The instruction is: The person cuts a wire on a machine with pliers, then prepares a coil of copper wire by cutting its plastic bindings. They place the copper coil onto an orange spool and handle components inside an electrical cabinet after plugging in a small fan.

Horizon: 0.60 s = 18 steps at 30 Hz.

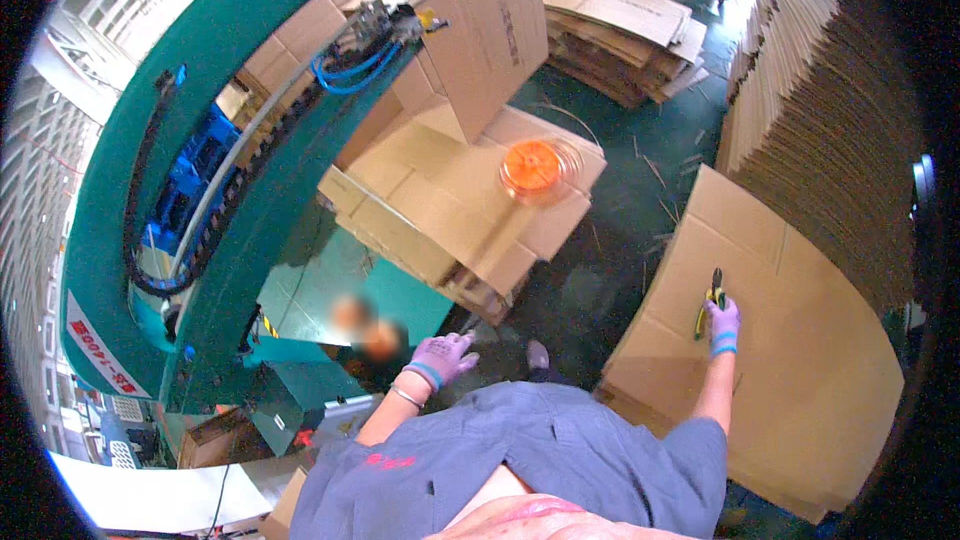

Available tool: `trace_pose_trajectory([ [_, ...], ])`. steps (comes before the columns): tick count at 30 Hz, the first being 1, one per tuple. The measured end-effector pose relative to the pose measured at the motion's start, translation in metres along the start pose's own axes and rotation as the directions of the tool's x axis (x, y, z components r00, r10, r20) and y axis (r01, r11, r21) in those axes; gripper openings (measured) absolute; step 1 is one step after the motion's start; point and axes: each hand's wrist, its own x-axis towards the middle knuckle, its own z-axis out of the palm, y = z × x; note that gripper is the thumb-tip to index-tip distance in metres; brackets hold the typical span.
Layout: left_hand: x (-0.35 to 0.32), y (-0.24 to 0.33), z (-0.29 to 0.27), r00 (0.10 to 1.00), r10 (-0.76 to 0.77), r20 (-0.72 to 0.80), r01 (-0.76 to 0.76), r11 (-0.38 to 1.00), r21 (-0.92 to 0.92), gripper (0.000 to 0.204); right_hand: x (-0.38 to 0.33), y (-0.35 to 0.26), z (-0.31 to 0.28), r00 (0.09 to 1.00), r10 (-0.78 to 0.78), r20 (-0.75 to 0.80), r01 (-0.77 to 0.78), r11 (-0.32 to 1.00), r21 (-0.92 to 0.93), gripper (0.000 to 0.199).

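My right hand [722, 325], in a purple glove with a blue cuff, grips a pair of pliers [716, 290] with yellow-green and black handles. The pliers are over a large flat cardboard sheet [800, 370] on my right, jaws pointing away from me. My left hand [440, 358], gloved alike, is in front of my body, fingers stretched out to the right and no object visible in them. It is nearest to a stack of flattened cardboard [430, 180]. On that stack lies an orange reel [530, 170] with clear strap or wire coiled round it.
A large green machine [110, 230] with blue hoses curves along the left. An upright cardboard box [490, 30] stands beyond the stack. More flattened cardboard [625, 30] lies at the far middle. A tall cardboard pile [830, 110] rises at the right. Scraps litter the dark floor [640, 160].
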Motion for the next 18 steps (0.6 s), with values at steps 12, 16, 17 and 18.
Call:
trace_pose_trajectory([
  [12,0.161,0.035,-0.171,0.891,0.196,-0.411,-0.312,0.920,-0.238,0.067,-0.062,-0.331,0.143,0.797,-0.562,0.219,0.180,0.569,0.802,0.030],
  [16,0.192,0.012,-0.202,0.868,-0.049,-0.495,-0.132,0.937,-0.324,0.061,-0.046,-0.394,0.167,0.762,-0.604,0.233,0.145,0.510,0.848,0.025],
  [17,0.203,0.001,-0.204,0.823,-0.032,-0.567,-0.139,0.957,-0.255,0.056,-0.035,-0.408,0.167,0.703,-0.656,0.276,0.130,0.500,0.856,0.025],
  [18,0.213,-0.007,-0.211,0.775,-0.011,-0.632,-0.137,0.973,-0.185,0.050,-0.025,-0.417,0.172,0.670,-0.660,0.340,0.039,0.489,0.872,0.026],
])
